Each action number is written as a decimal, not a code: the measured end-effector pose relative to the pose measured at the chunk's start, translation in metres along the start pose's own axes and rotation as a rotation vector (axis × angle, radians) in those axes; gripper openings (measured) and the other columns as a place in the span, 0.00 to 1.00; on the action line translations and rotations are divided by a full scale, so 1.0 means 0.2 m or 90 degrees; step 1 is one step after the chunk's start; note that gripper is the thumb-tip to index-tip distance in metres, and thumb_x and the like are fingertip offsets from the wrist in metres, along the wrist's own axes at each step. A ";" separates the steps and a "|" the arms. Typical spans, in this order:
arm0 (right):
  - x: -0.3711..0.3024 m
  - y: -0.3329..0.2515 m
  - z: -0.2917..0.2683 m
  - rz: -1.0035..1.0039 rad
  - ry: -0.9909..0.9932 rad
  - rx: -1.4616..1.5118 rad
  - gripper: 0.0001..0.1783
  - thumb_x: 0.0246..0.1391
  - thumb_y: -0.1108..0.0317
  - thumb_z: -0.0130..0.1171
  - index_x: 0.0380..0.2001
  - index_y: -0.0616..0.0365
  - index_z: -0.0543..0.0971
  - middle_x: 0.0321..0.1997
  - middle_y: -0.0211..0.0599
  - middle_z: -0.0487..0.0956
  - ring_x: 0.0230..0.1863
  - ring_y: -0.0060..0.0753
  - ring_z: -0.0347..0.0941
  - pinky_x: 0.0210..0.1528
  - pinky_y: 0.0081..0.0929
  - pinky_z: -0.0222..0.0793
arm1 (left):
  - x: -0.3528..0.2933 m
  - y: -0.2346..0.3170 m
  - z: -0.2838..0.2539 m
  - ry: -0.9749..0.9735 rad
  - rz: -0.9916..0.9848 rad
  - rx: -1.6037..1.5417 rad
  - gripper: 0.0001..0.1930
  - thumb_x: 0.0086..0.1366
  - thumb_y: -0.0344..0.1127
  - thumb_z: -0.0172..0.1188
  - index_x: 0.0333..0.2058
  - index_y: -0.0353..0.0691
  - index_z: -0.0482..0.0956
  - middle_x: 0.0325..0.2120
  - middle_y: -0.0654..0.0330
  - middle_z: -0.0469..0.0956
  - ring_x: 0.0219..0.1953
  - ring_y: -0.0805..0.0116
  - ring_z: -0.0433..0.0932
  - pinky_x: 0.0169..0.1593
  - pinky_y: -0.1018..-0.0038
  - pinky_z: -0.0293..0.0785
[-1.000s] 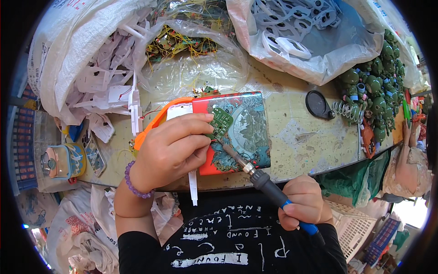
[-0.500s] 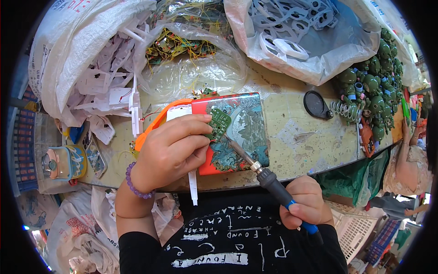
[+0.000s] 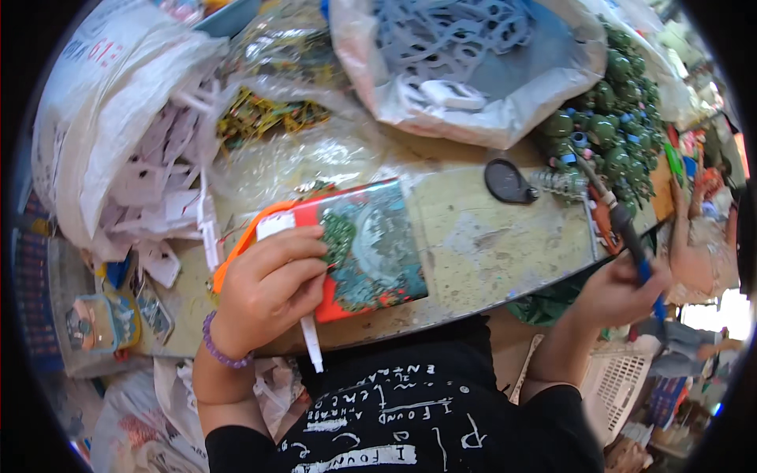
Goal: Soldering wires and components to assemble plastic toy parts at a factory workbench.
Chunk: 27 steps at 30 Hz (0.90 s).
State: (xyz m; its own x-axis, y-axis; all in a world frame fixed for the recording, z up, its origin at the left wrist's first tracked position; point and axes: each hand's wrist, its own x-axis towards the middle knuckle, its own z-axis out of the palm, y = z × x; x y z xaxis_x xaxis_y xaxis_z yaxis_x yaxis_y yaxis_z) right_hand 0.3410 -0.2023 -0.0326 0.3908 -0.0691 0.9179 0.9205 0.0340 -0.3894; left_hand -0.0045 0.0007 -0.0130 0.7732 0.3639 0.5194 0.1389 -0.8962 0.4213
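Observation:
My left hand (image 3: 276, 276) pinches a small green circuit board (image 3: 339, 236) over a red-edged pad (image 3: 394, 264) covered with grey-green stains. A white plastic piece (image 3: 312, 347) sticks out below this hand, and an orange curved part (image 3: 251, 243) lies at its far left side; how they join is hidden. Off to the right, my right hand (image 3: 623, 293) is closed round the handle of a soldering iron (image 3: 628, 229). The iron points away from me, its tip beside a coiled metal spring (image 3: 560, 183) and apart from the board.
A black round dish (image 3: 509, 181) lies left of the spring. Strung dark green round parts (image 3: 619, 118) crowd the back right. Sacks of white plastic parts (image 3: 150, 173), wired boards (image 3: 268, 118) and pale frames (image 3: 453, 39) line the back. Another person's arm (image 3: 680, 236) shows at far right.
My right hand has swung right and away from me, taking the soldering iron off the circuit board to the spring. My left hand keeps hold of the board. The whole view has shifted.

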 end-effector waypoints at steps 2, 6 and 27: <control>0.19 0.14 -0.03 0.148 -0.037 0.035 0.02 0.56 0.75 0.50 0.30 0.61 0.72 0.20 0.24 0.59 0.17 0.16 0.50 0.20 0.14 0.49 | -0.01 0.00 0.01 0.009 0.010 -0.003 0.09 0.45 0.21 0.65 0.27 0.34 0.77 0.33 0.56 0.79 0.43 0.56 0.81 0.43 0.67 0.79; 0.40 0.24 -0.08 0.380 0.019 0.233 0.09 0.59 0.68 0.52 0.27 0.62 0.74 0.17 0.24 0.63 0.15 0.13 0.55 0.18 0.15 0.51 | -0.02 0.00 0.01 0.026 0.007 0.005 0.10 0.45 0.19 0.65 0.28 0.35 0.77 0.33 0.56 0.79 0.42 0.56 0.81 0.42 0.67 0.79; -0.25 -0.08 0.21 0.627 -0.121 0.277 0.20 0.58 0.74 0.57 0.53 0.62 0.66 0.25 0.21 0.65 0.19 0.10 0.55 0.19 0.11 0.48 | 0.11 0.14 0.01 -0.003 -0.192 0.134 0.20 0.52 0.40 0.66 0.41 0.34 0.76 0.35 0.52 0.75 0.37 0.53 0.75 0.41 0.64 0.72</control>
State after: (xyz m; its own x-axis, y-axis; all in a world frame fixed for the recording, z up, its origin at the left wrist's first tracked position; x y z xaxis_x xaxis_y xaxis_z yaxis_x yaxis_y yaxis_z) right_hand 0.3062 -0.1564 -0.0697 0.9138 0.3348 0.2299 0.1094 0.3423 -0.9332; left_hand 0.0163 -0.0165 0.0086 0.6809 0.6191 0.3912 0.4850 -0.7815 0.3925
